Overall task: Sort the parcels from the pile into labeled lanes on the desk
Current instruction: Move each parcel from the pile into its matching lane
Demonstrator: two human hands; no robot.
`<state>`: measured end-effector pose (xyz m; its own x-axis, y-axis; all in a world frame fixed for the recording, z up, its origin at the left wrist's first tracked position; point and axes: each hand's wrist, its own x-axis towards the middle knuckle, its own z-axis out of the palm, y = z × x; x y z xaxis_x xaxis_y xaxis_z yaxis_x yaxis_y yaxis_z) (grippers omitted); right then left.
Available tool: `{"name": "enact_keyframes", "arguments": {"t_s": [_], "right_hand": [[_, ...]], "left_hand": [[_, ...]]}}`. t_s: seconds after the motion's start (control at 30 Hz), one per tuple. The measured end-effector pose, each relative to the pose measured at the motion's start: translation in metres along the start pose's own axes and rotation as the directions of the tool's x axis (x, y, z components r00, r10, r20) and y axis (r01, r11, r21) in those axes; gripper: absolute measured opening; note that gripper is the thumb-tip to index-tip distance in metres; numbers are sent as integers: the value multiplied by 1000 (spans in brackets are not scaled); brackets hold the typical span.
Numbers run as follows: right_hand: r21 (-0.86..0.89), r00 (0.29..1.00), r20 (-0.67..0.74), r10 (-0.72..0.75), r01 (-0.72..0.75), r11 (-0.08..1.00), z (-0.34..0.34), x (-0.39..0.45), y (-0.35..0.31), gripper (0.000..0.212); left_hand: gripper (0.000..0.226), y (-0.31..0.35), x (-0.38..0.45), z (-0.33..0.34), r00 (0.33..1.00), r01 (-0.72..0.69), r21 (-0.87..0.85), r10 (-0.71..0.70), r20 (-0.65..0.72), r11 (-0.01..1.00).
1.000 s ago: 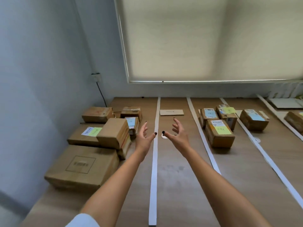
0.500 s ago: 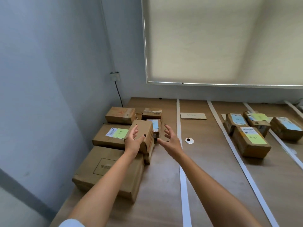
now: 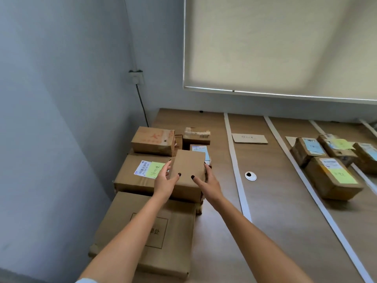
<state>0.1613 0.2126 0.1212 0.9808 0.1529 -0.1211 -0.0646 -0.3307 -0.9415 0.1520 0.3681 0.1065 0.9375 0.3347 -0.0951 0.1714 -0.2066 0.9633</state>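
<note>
Cardboard is nearly all there is to see here: a pile of brown parcels crowds the left end of the wooden table (image 3: pixel 265 231), packed against the wall, probably so the lanes to the right stay free. Both hands are on one plain box (image 3: pixel 188 168) that sits on top of the pile, its upper face smooth, bare of any label, its edges square and crisp. The left hand (image 3: pixel 164 181) cups the box's left side and the right hand (image 3: pixel 208 180) its right side, thumbs laid on top, fingers wrapped round the flanks; the grip is a two-sided clasp on the box, which looks not yet lifted clear. Taking it from both sides makes sense for a stiff carton wider than one palm. Beneath and beside it lies a flat parcel (image 3: pixel 130 176) with a white barcode label and a green sticky note, and nearer still a large flat carton (image 3: pixel 163 242) with a printed frame. White tape strips (image 3: pixel 237 180) run away across the table to mark lanes; a cardboard lane sign (image 3: pixel 250 138) lies at the far end of one, and sorted boxes (image 3: pixel 332 178), wearing blue and green notes, sit in the lane further right.
</note>
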Motion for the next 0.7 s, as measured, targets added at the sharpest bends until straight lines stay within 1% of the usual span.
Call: {"name": "enact_keyframes", "arguments": {"t_s": [0.07, 0.17, 0.23, 0.3, 0.5, 0.7], "right_hand": [[8, 999, -5, 38, -38, 999, 4, 9, 9, 75], [89, 990, 28, 140, -142, 986, 13, 16, 25, 78], [103, 978, 50, 202, -206, 973, 20, 17, 33, 75], [96, 972, 47, 232, -236, 967, 24, 19, 38, 74], [129, 980, 43, 195, -199, 971, 17, 15, 35, 67], [235, 995, 6, 97, -96, 967, -29, -1, 18, 57]], "left_hand": [[58, -9, 7, 8, 1000, 11, -14, -11, 9, 1000], [60, -21, 12, 19, 999, 31, -40, -32, -7, 999], [61, -26, 13, 23, 999, 46, -73, -47, -18, 996], [63, -28, 15, 24, 997, 64, -97, -66, -25, 993], [59, -21, 12, 25, 996, 81, -149, -85, -22, 985], [52, 20, -8, 43, 1000, -23, -157, 24, 6, 987]]}}
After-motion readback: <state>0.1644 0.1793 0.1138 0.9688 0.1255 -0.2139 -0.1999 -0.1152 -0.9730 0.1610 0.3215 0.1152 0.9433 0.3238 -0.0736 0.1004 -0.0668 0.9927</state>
